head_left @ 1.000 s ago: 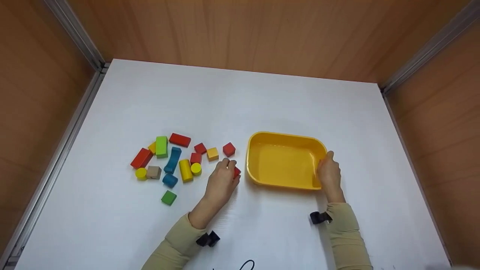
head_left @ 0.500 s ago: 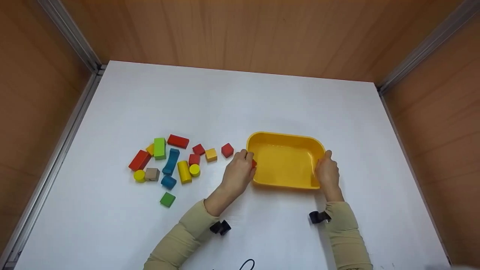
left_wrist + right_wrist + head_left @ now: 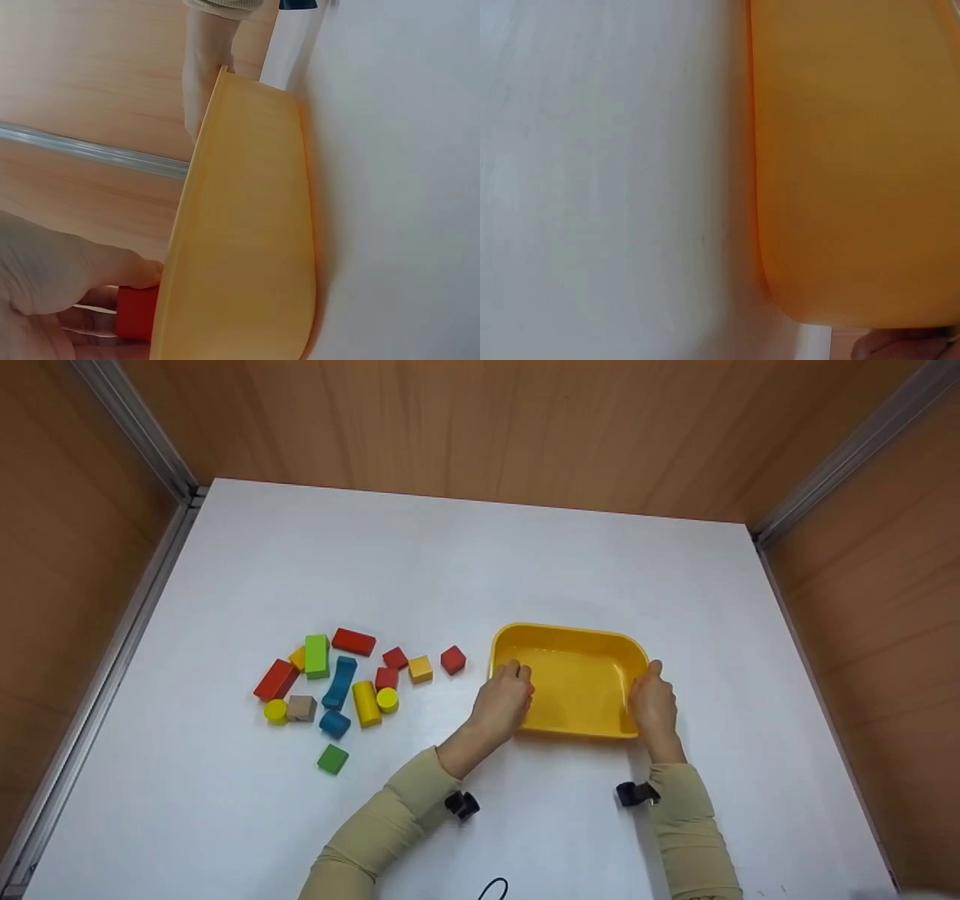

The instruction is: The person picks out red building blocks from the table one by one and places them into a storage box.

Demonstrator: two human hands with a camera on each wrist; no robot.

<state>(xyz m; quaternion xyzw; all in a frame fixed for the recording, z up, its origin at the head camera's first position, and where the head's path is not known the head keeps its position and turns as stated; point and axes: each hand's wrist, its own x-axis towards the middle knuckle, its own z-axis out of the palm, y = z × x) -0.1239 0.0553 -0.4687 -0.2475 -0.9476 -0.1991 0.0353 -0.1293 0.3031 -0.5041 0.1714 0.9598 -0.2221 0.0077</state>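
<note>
My left hand [image 3: 504,701] pinches a red block [image 3: 136,312] between thumb and fingers, over the left end of a yellow plastic tub [image 3: 577,690]. In the head view the hand mostly hides that block. At the tub's opposite end, my right hand [image 3: 654,706] grips the rim, its fingers curled over the edge. The tub's visible floor holds nothing. Nearest to the left hand among the loose blocks is a red cube [image 3: 453,660], just left of the tub. The right wrist view shows mainly the tub's outer wall [image 3: 862,165].
Several wooden blocks lie left of the tub, including a yellow cylinder [image 3: 367,704], a curved blue block [image 3: 340,682], a light green block [image 3: 316,656] and a green block [image 3: 333,759]. Wood-grain panels [image 3: 480,435] wall the white table [image 3: 450,562]. A black cable loop [image 3: 493,886] lies at the front.
My left hand has carried the red block rightward from the table to over the tub's left rim. The right hand has stayed on the tub, which has hardly moved.
</note>
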